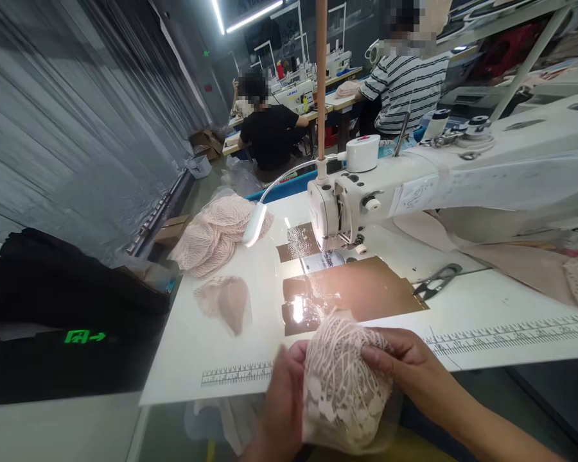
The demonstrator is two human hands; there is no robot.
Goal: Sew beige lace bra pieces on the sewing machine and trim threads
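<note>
While my left hand (283,401) grips one side, my right hand (409,362) pinches pale-pink domed lace piece (347,388), bottom centre.

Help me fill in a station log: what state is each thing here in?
Lace piece: held in both hands, left and right
Lace pile: heaped on the table
Loose piece: lying apart from the pile
Snips: lying down; open or shut unclear
Brown sheet: flat, shiny
Machine: needle area lit; running or stopped unclear
Exit sign: lit
Ceiling tubes: lit
</note>
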